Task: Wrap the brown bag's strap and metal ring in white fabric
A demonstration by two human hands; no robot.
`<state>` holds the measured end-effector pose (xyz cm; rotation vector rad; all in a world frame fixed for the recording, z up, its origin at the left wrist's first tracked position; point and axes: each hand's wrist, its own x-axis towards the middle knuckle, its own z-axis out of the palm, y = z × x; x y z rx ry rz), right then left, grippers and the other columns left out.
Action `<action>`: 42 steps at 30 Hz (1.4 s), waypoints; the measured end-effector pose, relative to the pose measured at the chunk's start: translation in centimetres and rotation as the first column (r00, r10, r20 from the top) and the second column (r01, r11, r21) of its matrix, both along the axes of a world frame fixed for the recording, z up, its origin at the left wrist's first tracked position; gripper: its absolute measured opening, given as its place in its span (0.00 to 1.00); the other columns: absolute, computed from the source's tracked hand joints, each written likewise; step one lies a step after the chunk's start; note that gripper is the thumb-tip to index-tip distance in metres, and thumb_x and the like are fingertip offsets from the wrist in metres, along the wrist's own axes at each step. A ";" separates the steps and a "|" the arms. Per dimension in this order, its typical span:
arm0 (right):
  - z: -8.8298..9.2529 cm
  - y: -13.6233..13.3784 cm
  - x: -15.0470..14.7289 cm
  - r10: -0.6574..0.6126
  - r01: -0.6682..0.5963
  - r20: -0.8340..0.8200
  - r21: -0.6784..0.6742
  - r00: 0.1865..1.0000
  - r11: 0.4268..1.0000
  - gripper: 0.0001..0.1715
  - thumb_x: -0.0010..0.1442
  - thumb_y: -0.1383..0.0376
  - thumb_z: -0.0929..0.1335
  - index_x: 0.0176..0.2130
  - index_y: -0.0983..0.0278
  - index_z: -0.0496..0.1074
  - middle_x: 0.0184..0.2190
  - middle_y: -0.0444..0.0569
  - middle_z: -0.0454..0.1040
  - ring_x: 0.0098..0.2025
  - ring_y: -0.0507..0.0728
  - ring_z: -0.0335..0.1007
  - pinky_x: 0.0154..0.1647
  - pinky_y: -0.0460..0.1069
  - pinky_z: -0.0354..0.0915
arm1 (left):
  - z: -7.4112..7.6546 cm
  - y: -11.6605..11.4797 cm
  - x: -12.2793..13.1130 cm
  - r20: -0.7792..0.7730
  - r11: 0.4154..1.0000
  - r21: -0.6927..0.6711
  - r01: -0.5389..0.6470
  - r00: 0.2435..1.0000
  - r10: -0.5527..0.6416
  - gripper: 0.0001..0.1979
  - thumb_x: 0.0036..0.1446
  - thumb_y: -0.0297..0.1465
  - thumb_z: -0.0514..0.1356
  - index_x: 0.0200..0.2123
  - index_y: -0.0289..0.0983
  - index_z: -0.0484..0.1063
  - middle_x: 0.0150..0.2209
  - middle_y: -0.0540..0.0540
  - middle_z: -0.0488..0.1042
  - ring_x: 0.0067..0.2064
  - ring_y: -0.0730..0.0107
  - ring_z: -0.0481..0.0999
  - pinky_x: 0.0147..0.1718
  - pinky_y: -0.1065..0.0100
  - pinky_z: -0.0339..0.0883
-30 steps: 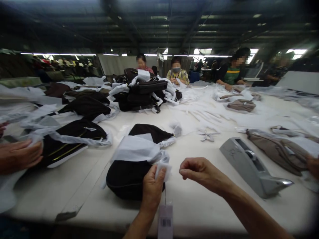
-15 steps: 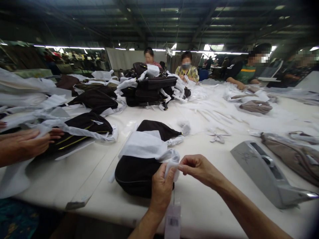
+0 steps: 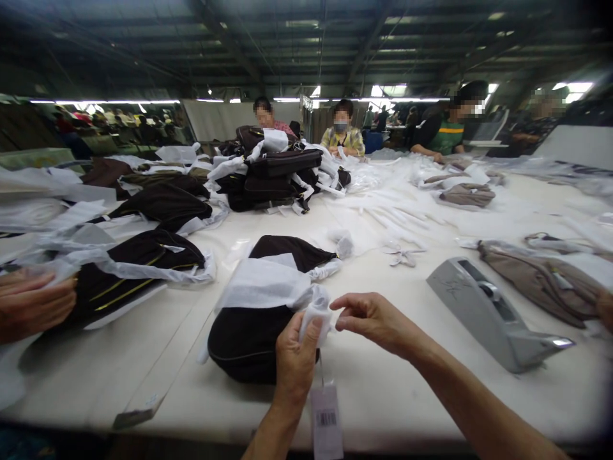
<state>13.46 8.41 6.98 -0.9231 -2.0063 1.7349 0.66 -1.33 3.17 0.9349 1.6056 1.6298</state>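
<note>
Gripping the white wrap (image 3: 317, 305) between thumb and fingers, the left hand (image 3: 293, 354) is at the lower centre of the frame. This hand is closed on the bunched part, at the right side of the black bag (image 3: 244, 345). The right hand (image 3: 378, 321) is just beside it, to the right; its fingers are bent, and a small gap is between the thumb and the index finger. I cannot tell if these fingertips touch the wrap.

The bag lies on the bench (image 3: 383, 396), in the lower middle of the frame. A white sheet (image 3: 261, 281) lies across its middle, so that dark cloth shows above and below. A tag (image 3: 327, 418) with a barcode hangs at the bottom, under the wrap and near the left wrist.

On the right of the frame stands a grey dispenser (image 3: 479, 313), with handwriting on its side. Behind it, near the right edge, lies a brown bag (image 3: 531, 275). At the left edge, the hand of a co-worker (image 3: 36, 300) is at some white material, beside another black bag with yellow zips (image 3: 143, 265). In the upper centre there is a pile of black bags (image 3: 282, 172), and a person in a yellow shirt (image 3: 342, 139) is behind the bench, to the right of this pile.
</note>
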 end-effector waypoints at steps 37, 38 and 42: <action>-4.4 -2.6 -2.9 -0.207 0.119 -0.368 -0.248 0.906 0.961 0.19 0.51 0.53 0.68 0.33 0.68 0.71 0.23 0.43 0.66 0.24 0.49 0.60 0.24 0.44 0.58 | -2.4 -0.1 -1.2 0.033 0.997 0.028 0.075 0.997 -0.076 0.23 0.58 0.41 0.51 0.55 0.41 0.62 0.58 0.46 0.62 0.59 0.61 0.59 0.56 0.66 0.52; -4.5 -2.4 -2.9 -0.233 0.141 -0.387 -0.253 0.892 0.957 0.20 0.51 0.53 0.68 0.32 0.68 0.71 0.23 0.43 0.66 0.24 0.49 0.59 0.25 0.44 0.59 | -2.1 -0.2 -1.3 0.019 0.997 0.011 0.079 0.997 -0.079 0.24 0.57 0.41 0.52 0.56 0.41 0.61 0.57 0.46 0.63 0.58 0.61 0.60 0.55 0.65 0.54; -4.0 -1.8 -3.0 -0.283 0.212 -0.396 -0.215 0.873 0.953 0.20 0.51 0.52 0.68 0.30 0.69 0.71 0.23 0.44 0.67 0.25 0.49 0.59 0.27 0.45 0.58 | -1.1 -0.6 -1.6 -0.024 0.964 -0.087 0.251 0.967 -0.253 0.23 0.53 0.38 0.58 0.52 0.38 0.66 0.47 0.44 0.72 0.46 0.60 0.71 0.44 0.66 0.63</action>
